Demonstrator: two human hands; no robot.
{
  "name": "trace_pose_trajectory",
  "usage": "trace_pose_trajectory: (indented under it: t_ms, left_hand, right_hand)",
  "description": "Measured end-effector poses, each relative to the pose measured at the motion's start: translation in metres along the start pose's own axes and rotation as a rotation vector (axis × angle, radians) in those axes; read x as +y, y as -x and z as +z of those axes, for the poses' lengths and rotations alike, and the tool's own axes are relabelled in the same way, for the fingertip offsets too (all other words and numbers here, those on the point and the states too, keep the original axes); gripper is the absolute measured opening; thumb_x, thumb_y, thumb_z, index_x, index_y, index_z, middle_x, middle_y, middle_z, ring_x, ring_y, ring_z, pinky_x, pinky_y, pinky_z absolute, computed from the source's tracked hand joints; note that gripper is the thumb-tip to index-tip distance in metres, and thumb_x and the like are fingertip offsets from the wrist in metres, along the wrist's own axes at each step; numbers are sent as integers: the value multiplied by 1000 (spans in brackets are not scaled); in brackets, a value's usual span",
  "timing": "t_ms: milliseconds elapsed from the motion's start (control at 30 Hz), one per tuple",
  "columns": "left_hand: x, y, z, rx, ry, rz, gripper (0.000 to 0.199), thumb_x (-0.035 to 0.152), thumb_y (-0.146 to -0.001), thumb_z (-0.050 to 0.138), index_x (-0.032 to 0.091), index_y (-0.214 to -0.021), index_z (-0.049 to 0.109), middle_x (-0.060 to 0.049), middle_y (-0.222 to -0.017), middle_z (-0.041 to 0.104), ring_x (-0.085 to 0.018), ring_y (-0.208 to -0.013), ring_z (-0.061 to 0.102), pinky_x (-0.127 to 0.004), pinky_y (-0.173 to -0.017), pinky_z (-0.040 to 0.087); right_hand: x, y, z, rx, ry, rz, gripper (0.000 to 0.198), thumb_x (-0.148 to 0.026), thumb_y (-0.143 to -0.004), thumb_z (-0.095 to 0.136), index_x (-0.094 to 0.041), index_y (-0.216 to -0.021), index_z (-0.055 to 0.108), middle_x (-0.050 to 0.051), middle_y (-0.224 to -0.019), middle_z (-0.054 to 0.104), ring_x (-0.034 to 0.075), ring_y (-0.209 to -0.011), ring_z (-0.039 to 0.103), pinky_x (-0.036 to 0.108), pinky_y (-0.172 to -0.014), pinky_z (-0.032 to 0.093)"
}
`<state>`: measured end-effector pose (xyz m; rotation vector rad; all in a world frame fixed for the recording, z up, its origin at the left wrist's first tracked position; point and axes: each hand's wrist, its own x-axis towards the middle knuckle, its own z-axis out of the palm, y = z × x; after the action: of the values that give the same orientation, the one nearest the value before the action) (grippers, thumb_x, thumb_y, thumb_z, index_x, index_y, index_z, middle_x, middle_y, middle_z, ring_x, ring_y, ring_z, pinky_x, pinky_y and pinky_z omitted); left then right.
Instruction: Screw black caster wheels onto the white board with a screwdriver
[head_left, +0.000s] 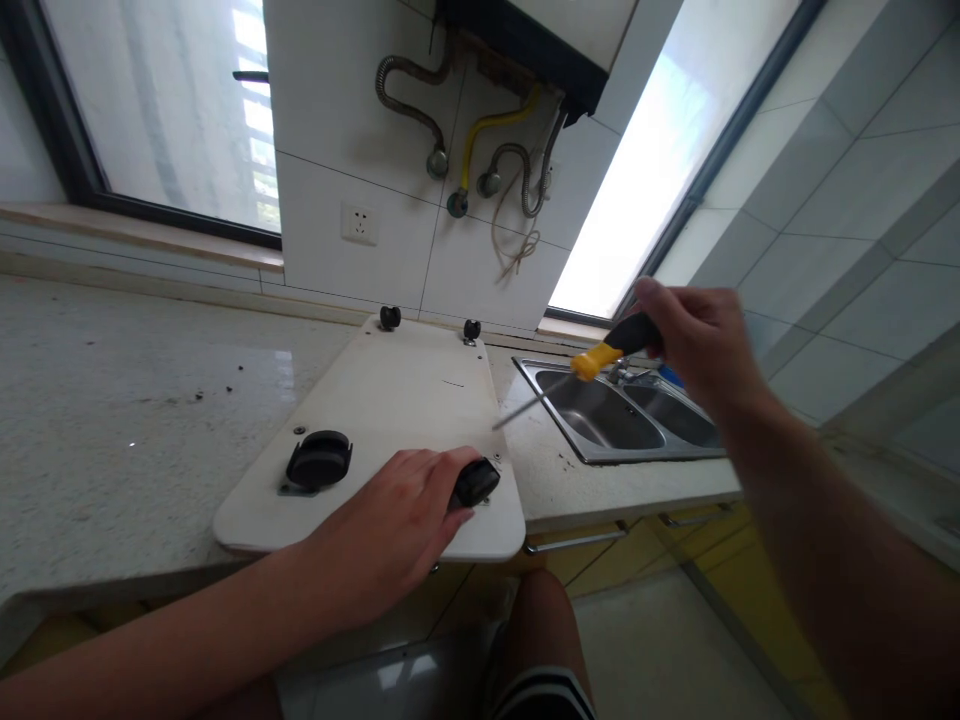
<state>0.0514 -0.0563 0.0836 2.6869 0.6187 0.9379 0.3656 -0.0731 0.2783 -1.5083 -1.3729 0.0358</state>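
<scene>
Here, the left hand [409, 510] is curled around a black caster [478, 483] on the white board [405, 400] at the lower centre of the frame, while the right hand [694, 335], right of centre, grips a yellow-and-black screwdriver [596, 358] whose shaft slants down-left toward the board's right edge.

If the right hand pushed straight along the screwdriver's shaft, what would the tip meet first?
Probably the white board, though how high the screwdriver sits is unclear; the left hand, in line in this view, might come first.
</scene>
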Motion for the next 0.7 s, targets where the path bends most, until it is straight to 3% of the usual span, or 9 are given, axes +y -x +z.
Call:
trace_pose_trajectory:
  t_ms: [100, 200, 367, 467, 567, 633, 700]
  left_hand:
    - [-1, 0, 0, -2, -3, 5, 39, 23, -115, 56, 25, -152, 46, -13, -133, 75, -34, -117, 77, -53, -101, 65]
    - [-3, -1, 1, -17, 16, -20, 41, 24, -115, 56, 26, -155, 45, -14, -140, 75, -34, -123, 76, -54, -105, 65]
    - [-4, 0, 2, -47, 35, -103, 58, 25, -116, 56, 26, -169, 33, -15, -158, 68, -32, -141, 71, -51, -119, 60]
    - [1, -2, -5, -40, 3, -105, 64, 28, -116, 60, 25, -173, 30, -15, -160, 67, -31, -144, 69, -50, -122, 59]
    - [6, -9, -31, -7, -54, -72, 67, 39, -115, 64, 25, -173, 34, -14, -159, 69, -30, -145, 68, -50, -122, 60]
    - [2, -16, -62, 95, -74, -79, 53, 48, -116, 61, 31, -165, 49, -8, -150, 75, -27, -136, 73, -46, -117, 62]
    - [-18, -22, -96, 281, -118, -161, 34, 51, -116, 59, 33, -142, 70, -3, -136, 80, -26, -122, 76, -41, -104, 67]
  right_hand:
    - [66, 5, 49, 185, -185, 298, 38, -49, -112, 69, -14, -99, 70, -5, -75, 61, 5, -57, 51, 18, -52, 45]
    - [120, 25, 106, 252, -401, 566, 36, -49, -111, 70, -15, -122, 71, 3, -103, 72, 12, -80, 68, 26, -70, 62]
    - [161, 47, 178, 324, -710, 771, 39, -48, -109, 72, -16, -131, 70, 7, -118, 73, 17, -96, 73, 33, -82, 67]
    - [172, 47, 200, 380, -837, 808, 40, -48, -110, 71, -16, -133, 69, 8, -120, 73, 17, -97, 73, 34, -83, 67]
    - [184, 50, 209, 406, -916, 831, 41, -49, -110, 71, -16, -134, 69, 8, -121, 73, 18, -98, 73, 35, -84, 67]
    - [194, 52, 209, 406, -947, 837, 41, -49, -110, 71, -16, -133, 69, 8, -121, 73, 17, -98, 73, 35, -84, 67]
    - [202, 53, 207, 397, -965, 841, 41, -49, -110, 71, -16, -133, 69, 8, -121, 73, 18, -99, 73, 35, -84, 67]
